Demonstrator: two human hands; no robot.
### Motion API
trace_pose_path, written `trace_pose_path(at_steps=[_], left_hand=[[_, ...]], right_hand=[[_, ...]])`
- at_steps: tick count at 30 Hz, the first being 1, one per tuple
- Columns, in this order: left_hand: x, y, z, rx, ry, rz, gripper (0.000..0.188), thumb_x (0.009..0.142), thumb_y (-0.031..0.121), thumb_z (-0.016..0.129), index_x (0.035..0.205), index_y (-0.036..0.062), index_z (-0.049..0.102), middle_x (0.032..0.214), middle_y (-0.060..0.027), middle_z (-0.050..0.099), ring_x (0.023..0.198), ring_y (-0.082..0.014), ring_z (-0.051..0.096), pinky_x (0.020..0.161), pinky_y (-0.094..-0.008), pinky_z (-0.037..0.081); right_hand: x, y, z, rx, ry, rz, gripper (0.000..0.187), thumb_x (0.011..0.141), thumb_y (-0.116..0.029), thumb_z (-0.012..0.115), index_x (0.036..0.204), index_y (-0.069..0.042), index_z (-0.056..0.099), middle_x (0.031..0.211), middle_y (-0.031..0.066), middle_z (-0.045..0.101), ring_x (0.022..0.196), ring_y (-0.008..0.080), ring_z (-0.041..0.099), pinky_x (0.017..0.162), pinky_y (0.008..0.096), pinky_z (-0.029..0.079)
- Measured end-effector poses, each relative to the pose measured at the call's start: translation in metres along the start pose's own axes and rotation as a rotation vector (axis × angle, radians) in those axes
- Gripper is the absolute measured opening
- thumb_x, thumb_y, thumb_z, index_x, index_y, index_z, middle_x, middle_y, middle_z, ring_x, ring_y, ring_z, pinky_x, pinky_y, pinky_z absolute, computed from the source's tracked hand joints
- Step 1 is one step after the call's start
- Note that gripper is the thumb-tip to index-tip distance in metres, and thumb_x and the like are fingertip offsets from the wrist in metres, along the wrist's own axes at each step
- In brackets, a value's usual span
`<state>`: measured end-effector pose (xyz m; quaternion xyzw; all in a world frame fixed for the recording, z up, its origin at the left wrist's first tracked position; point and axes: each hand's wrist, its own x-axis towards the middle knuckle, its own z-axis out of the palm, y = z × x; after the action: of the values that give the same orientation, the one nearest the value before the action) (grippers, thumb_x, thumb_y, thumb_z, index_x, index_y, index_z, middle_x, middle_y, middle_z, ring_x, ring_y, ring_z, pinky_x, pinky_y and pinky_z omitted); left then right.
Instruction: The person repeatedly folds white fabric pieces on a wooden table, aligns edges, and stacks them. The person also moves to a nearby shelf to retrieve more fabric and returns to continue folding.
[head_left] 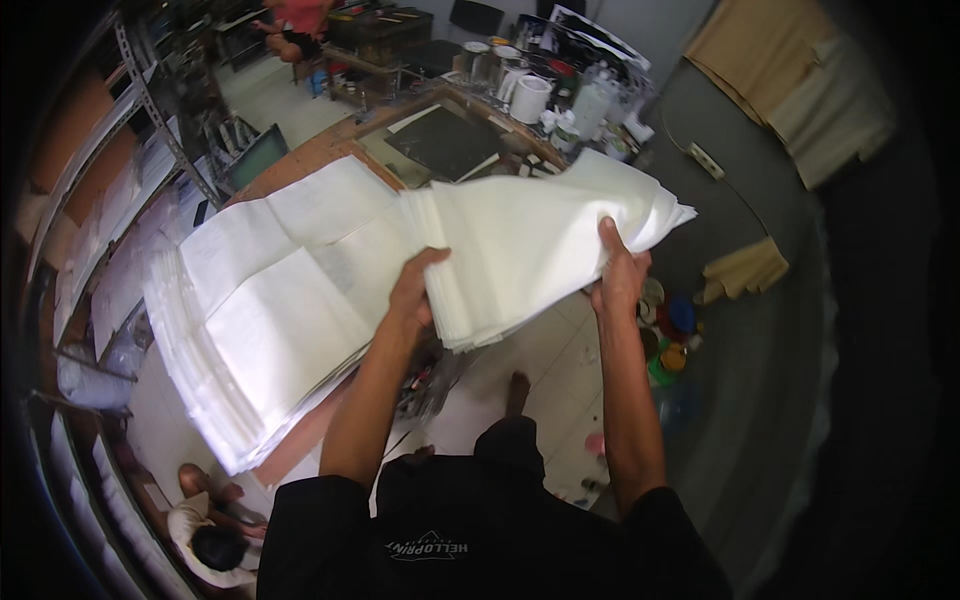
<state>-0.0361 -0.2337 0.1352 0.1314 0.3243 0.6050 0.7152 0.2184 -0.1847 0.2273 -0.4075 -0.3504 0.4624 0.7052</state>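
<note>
I have a loose bundle of white sheets [525, 235] between my two hands, in front of my body and to the right of a thick stack of white sheets [275, 310], which lies on the table [330, 144]. My left hand [412, 290] pinches the left end of the bundle near its lower corner, and my right hand [622, 278] has the other end, with the thumb pressed on top. So my grip is narrow on both sides, full of thin layers; the fingers below I cannot see well.

The right end bends and its layers spread apart there, so I judge that this side needs more care. To handle it well, I should press evenly with both thumbs, not too hard, because a strong pinch could leave a crease. I should also hold both ends at equal height, so that the middle does not sag and the layers do not slide. The left end is just beside the stack; whether they touch, I cannot tell, so I must take care not to catch its upper sheets.
</note>
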Motion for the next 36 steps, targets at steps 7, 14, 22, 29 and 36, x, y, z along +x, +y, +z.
trace_pose_path(at_steps=[7,14,22,29,36], left_hand=[[0.144,0.004,0.003,0.199,0.314,0.392,0.060,0.082,0.008,0.070,0.135,-0.0071,0.047,0.117,-0.0204,0.064,0.101,-0.0329,0.067,0.090,-0.0450,0.058],[0.240,-0.076,-0.047,0.597,0.893,0.442,0.110,0.065,0.004,0.080,0.158,0.0053,0.021,0.134,-0.0218,0.055,0.111,-0.0353,0.062,0.094,-0.0431,0.056],[0.224,-0.065,-0.028,0.346,0.995,0.232,0.089,0.070,0.016,0.089,0.142,-0.0078,0.043,0.121,-0.0215,0.066,0.105,-0.0335,0.068,0.089,-0.0425,0.059],[0.248,-0.071,-0.030,0.943,1.427,0.256,0.091,0.067,0.023,0.082,0.137,-0.0183,0.042,0.123,-0.0289,0.063,0.109,-0.0376,0.065,0.094,-0.0430,0.054],[0.219,-0.035,0.075,1.009,1.196,0.843,0.101,0.085,0.020,0.080,0.156,-0.0107,0.016,0.156,-0.0307,0.033,0.145,-0.0373,0.033,0.123,-0.0441,0.024]], right_hand=[[0.191,0.172,-0.003,0.176,-0.187,0.254,0.053,0.093,-0.006,0.074,0.139,0.004,0.050,0.136,0.0120,0.059,0.120,0.0249,0.058,0.105,0.0376,0.048],[0.307,0.300,-0.092,0.051,-0.357,0.911,0.058,0.101,-0.033,0.066,0.145,-0.002,0.044,0.142,0.0158,0.053,0.129,0.0326,0.055,0.108,0.0482,0.047],[0.437,0.301,-0.040,-0.068,-0.930,1.197,0.090,0.100,-0.071,0.036,0.155,0.001,0.036,0.150,0.0189,0.049,0.137,0.0294,0.051,0.111,0.0438,0.044],[0.394,0.331,0.048,-1.205,-1.245,0.169,0.051,0.075,-0.014,0.070,0.124,0.000,0.062,0.111,0.0252,0.070,0.104,0.0406,0.069,0.091,0.0467,0.055],[0.342,0.228,0.044,-0.473,-0.887,-0.174,0.036,0.095,-0.014,0.065,0.129,-0.005,0.060,0.090,0.0226,0.071,0.081,0.0451,0.068,0.074,0.0515,0.052]])
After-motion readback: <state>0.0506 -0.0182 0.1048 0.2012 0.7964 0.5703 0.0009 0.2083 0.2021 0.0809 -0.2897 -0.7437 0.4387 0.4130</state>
